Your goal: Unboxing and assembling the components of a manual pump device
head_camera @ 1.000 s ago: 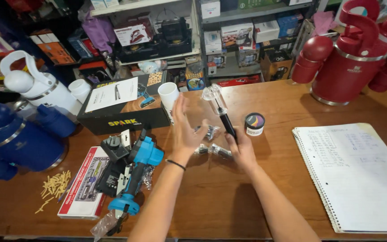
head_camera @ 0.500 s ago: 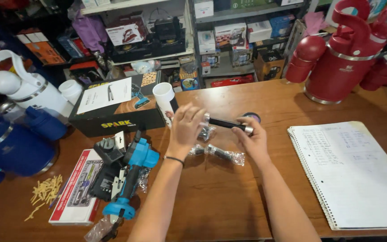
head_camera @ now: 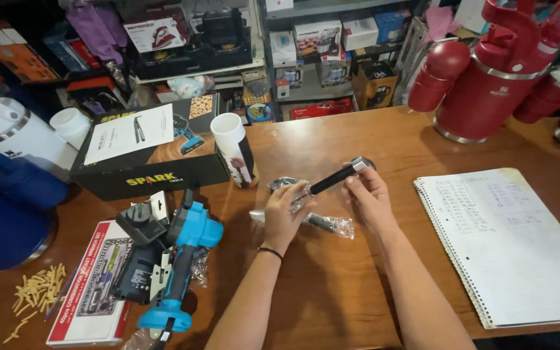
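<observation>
The left hand [head_camera: 284, 215] curls its fingers around the near end of a slim black rod-shaped tool part [head_camera: 333, 178], where clear plastic wrap bunches up against the palm. The right hand [head_camera: 368, 192] pinches the far, silver-tipped end between thumb and fingertips, so both hands are closed on the same piece and hold it slanted just above the wooden table [head_camera: 332, 285]. Beneath it lies a second wrapped part in a crinkled clear plastic sleeve [head_camera: 329, 224], touching the tabletop.

The rod looks rigid and metal, probably light for its size but smooth, so the black shaft may slip in bare fingers; the plastic film over the near end would make that grip slicker yet. The firmest hold appears to be on the bare shaft near its middle, or at the silver collar where the profile steps.

To the left stand a blue cordless power tool [head_camera: 183, 259] with a black charger [head_camera: 140, 223] beside it, a black cardboard box [head_camera: 150, 162], and a white-topped tube [head_camera: 234, 149]. A spiral notebook [head_camera: 507, 240] lies to the right, and red insulated jugs [head_camera: 487, 71] stand at the back.
</observation>
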